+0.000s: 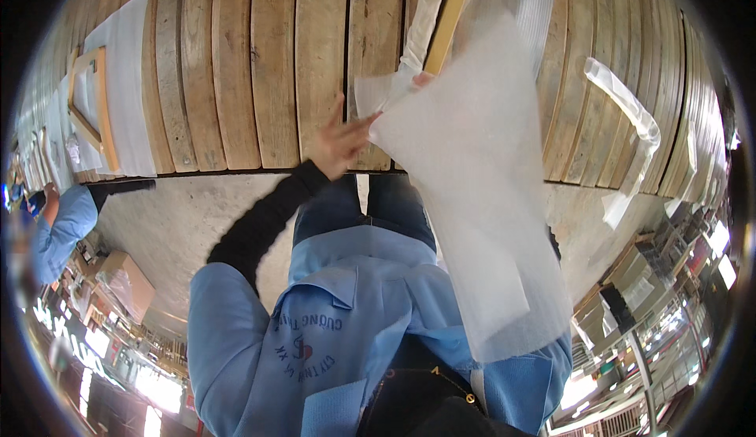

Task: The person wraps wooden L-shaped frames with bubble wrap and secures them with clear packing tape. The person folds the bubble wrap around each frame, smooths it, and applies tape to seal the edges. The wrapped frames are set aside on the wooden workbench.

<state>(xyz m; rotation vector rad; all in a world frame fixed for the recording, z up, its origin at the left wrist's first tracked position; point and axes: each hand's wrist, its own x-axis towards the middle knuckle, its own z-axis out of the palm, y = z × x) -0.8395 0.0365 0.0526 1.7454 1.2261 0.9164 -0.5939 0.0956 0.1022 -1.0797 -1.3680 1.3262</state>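
A white, translucent foam sheet (488,153) is raised off the slatted bench and hangs down in front of my right arm and body. My left hand (342,144) is at the bench's near edge with its fingers stretched apart, one fingertip touching the sheet's left edge. Only fingertips of my right hand (423,80) peek out beside a yellowish wooden strip (450,24); the sheet hides the rest of that hand. Left of the strip runs a length wrapped in white foam (421,24). More foam (531,20) lies under and beside the strip, partly blurred.
The slatted wooden bench (276,67) spans the far side. At its left lies a wooden frame (102,114) on a white sheet (134,67). A crumpled foam strip (630,114) hangs over the edge at right. A person in blue (67,220) and a cardboard box (126,283) are far left.
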